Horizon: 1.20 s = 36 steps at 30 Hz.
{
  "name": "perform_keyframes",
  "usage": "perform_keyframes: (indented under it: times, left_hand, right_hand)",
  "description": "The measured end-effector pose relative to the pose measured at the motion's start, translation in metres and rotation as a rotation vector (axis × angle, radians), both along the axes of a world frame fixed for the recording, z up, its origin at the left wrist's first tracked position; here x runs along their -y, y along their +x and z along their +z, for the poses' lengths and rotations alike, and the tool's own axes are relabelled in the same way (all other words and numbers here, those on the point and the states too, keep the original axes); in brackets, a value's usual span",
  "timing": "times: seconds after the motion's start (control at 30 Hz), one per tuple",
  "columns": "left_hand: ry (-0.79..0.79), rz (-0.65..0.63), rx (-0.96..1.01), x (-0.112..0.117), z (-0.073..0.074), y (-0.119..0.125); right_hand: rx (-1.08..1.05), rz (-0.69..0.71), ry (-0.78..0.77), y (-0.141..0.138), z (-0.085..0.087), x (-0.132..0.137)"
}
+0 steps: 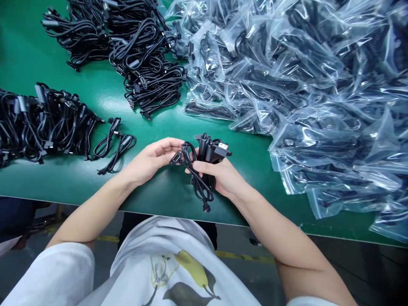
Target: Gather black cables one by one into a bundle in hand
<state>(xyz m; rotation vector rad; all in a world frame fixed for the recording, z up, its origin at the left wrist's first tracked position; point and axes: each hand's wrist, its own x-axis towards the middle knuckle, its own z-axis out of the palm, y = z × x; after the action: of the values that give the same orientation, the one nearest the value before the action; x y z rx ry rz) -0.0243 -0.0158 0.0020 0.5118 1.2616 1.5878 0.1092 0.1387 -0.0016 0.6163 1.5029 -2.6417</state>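
My right hand (223, 178) is closed round a bundle of black cables (204, 170) held just above the green table's (95, 97) near edge. Several connector ends stick up from the top of the bundle, and loops hang below my fingers. My left hand (149, 160) pinches one black connector (176, 158) at the left side of the same bundle. Both hands are close together at the centre of the view.
A large heap of clear plastic bags (306, 85) holding black cables fills the right side. Loose black cable piles lie at the left (41, 123) and at the top centre (134, 46). Two single cables (114, 144) lie beside my left hand.
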Motion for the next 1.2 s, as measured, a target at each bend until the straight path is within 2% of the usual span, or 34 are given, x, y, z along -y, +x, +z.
perform_keyframes:
  times: [0.1, 0.27, 0.33, 0.43, 0.6, 0.73, 0.83, 0.9, 1.03, 1.2]
  left_hand:
    - [-0.013, 0.022, 0.022, -0.001, -0.002, -0.001]
    - [-0.016, -0.094, 0.112, 0.000, -0.004, -0.002]
    - [-0.023, -0.104, 0.109, 0.000, -0.004, -0.002]
    - [-0.031, -0.043, 0.084, -0.001, -0.004, 0.000]
    - [-0.024, 0.159, 0.015, -0.005, 0.001, 0.003]
    - [0.010, 0.303, -0.051, -0.005, 0.004, 0.000]
    - [0.000, 0.307, -0.055, -0.004, 0.002, -0.002]
    - [-0.018, 0.284, -0.039, -0.003, 0.001, -0.003]
    - [-0.009, 0.225, 0.031, 0.000, 0.002, -0.002]
    - [0.022, 0.182, 0.059, -0.001, 0.005, -0.002]
  right_hand:
    - [0.022, 0.038, -0.003, 0.002, 0.001, 0.001]
    - [0.078, 0.098, 0.064, 0.004, -0.001, 0.004]
    - [0.088, 0.093, 0.072, 0.004, -0.002, 0.005]
    - [0.070, 0.079, 0.043, 0.003, -0.003, 0.006]
    - [0.011, 0.027, 0.062, 0.002, -0.004, 0.004]
    - [0.036, 0.087, 0.253, 0.003, 0.001, 0.003]
    - [0.059, 0.079, 0.373, 0.005, 0.006, 0.005]
    - [0.061, 0.046, 0.347, 0.005, 0.007, 0.007]
    - [0.079, -0.001, 0.179, 0.004, 0.003, 0.007]
    - [0.097, -0.026, 0.155, 0.003, 0.002, 0.006]
